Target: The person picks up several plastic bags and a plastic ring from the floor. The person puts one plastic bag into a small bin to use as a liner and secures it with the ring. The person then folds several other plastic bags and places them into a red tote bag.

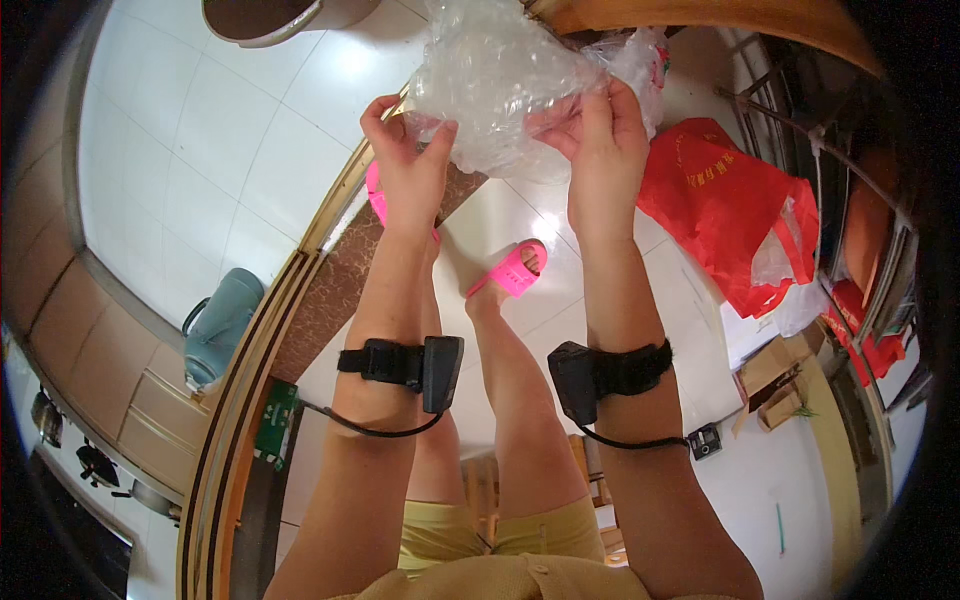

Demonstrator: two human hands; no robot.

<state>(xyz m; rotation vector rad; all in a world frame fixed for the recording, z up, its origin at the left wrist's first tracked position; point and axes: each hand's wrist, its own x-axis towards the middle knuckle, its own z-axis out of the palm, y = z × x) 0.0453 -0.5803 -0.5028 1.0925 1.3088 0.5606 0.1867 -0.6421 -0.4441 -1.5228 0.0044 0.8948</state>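
Observation:
A crinkled clear plastic bag [499, 90] is stretched between my two hands at the top centre. My left hand [411, 150] grips its left edge between thumb and fingers. On the right side, my right hand [604, 135] pinches the film, with some fingers behind the plastic. What the bag holds, if anything, cannot be made out. Beside my right hand lies a red bag [720, 202] with yellow writing. Each forearm wears a black strap with a small device and a cable.
A wooden door track [247, 397] crosses the floor at left, with a blue-grey jug [225, 322] beyond it. A metal rack [817, 142] stands at right, above cardboard boxes [780, 375]. A bin [262, 22] is at top left. Pink slippers [514, 270] are on my feet.

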